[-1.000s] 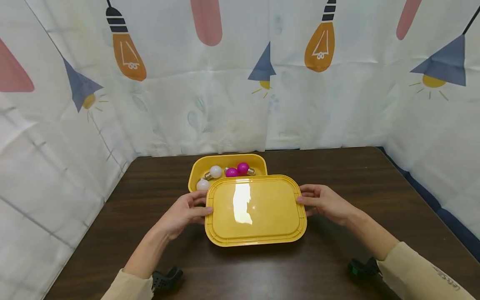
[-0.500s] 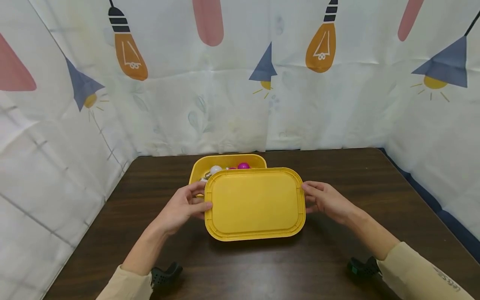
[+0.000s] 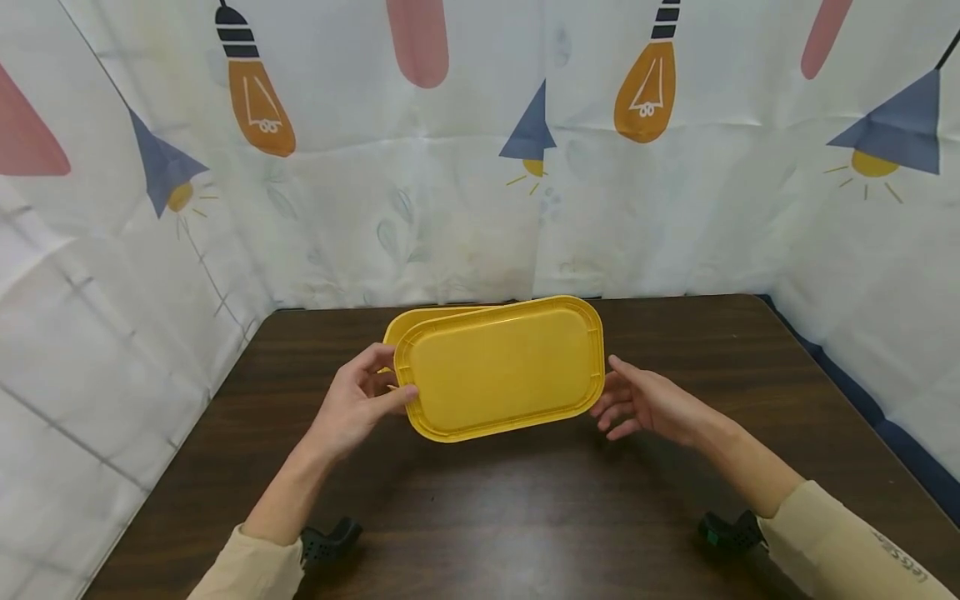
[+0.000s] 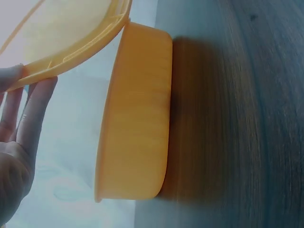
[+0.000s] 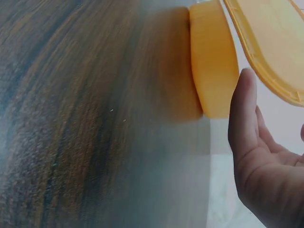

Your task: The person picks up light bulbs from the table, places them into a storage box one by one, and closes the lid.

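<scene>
A yellow rectangular lid [image 3: 502,367] with rounded corners is held up and tilted, its right end higher than its left. My left hand [image 3: 356,400] pinches its left edge between thumb and fingers, as the left wrist view also shows at the lid's rim [image 4: 61,61]. Beside the lid's lower right corner, my right hand [image 3: 652,404] has its fingers spread and loosely bent, with nothing held. Behind the lid stands a yellow box [image 3: 420,317] on the table; its wall [image 4: 135,114] shows in the left wrist view. The lid hides the inside of the box.
The dark wood-grain table [image 3: 495,517] reaches back to a white printed curtain [image 3: 465,217]. Black wrist straps [image 3: 330,540] are on both forearms, below beige sleeves.
The lid has risen away from me and tipped up at its right end, covering the bulbs seen earlier in the box. My right hand has let go of the lid's right edge.
</scene>
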Demonstrator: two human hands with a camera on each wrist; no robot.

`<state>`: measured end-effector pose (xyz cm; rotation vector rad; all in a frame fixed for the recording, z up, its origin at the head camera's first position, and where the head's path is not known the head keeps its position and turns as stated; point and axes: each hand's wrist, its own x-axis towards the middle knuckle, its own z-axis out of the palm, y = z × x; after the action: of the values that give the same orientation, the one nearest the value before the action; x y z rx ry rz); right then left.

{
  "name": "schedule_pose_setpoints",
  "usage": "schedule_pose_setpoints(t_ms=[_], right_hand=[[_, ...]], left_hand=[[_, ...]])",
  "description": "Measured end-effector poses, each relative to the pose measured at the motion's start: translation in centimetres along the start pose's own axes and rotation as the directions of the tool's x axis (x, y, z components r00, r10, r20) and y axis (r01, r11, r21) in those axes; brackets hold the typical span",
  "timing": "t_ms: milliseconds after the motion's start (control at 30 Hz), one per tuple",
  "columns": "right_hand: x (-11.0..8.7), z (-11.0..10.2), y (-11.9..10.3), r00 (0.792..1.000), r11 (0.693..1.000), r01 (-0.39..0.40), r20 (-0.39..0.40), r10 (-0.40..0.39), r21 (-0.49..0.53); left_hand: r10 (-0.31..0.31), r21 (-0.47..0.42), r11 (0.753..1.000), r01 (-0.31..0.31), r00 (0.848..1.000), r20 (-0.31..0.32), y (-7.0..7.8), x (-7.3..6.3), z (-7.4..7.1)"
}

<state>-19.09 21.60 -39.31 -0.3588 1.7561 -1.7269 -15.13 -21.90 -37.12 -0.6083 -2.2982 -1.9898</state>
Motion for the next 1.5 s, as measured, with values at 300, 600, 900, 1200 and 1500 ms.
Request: schedule_pose_setpoints(t_ms=[300,600,900,1200,1500], right_hand=[[0.1,0.5,-0.8,1.0,1.0,-0.003,0.019,0.002,0.027],[0.4,0.5,-0.8,1.0,0.999,0.012,0.017,-0.013,0.051],[0.2,0.0,-0.7,0.996,0.99,0.084,0.033,-0.089,0.113],[0.3,0.1,-1.2,1.0,1.0,0.013,-0.018,-0.013,0.026],[0.3,-0.1,-1.1,0.998,0.998,0.064,0.011,-0.064,0.025]], left_hand=[[0.151,0.092,0.985,-0.146,0.987,-0.055,-0.1,0.3,0.2],[0.194,0.124,0.974,-0.187,0.98,-0.044,-0.4,0.3,0.1],[0.339,0.155,0.926,-0.343,0.939,0.053,-0.1,0.6,0.1],[0.527,0.051,0.842,-0.538,0.838,0.137,-1.0,1.2,0.1],[0.572,0.017,0.811,-0.585,0.8,0.181,-1.8,1.6,0.3]])
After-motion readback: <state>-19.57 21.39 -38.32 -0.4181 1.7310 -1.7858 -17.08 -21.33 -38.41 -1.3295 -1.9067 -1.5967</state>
